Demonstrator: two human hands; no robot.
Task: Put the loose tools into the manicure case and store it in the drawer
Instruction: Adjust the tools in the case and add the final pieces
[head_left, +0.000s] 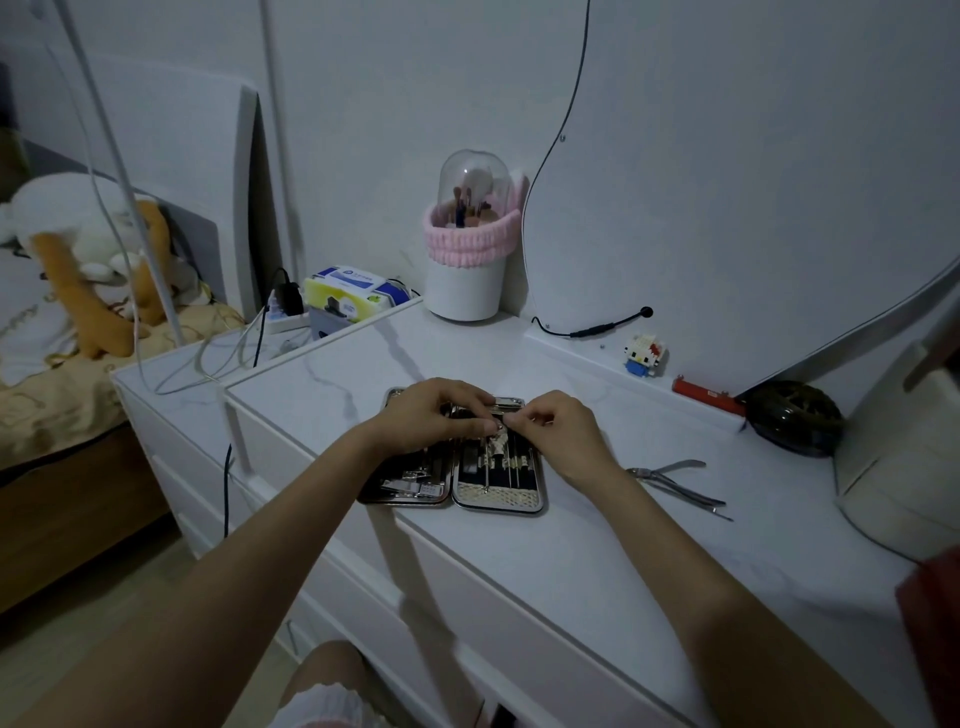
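Both hands, left hand (441, 415) and right hand (550, 431), pinch one small tool (500, 427) over one open manicure case (498, 501).

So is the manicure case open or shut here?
Open. The manicure case lies flat on the dresser top, both halves spread with tools showing inside, and both hands work over its far end.

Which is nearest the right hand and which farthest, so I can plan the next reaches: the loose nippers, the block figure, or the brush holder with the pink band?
From the right hand:
1. Loose nippers, on the dresser top just to its right.
2. Block figure, on the ledge behind.
3. Brush holder, back by the wall, left of the mirror.
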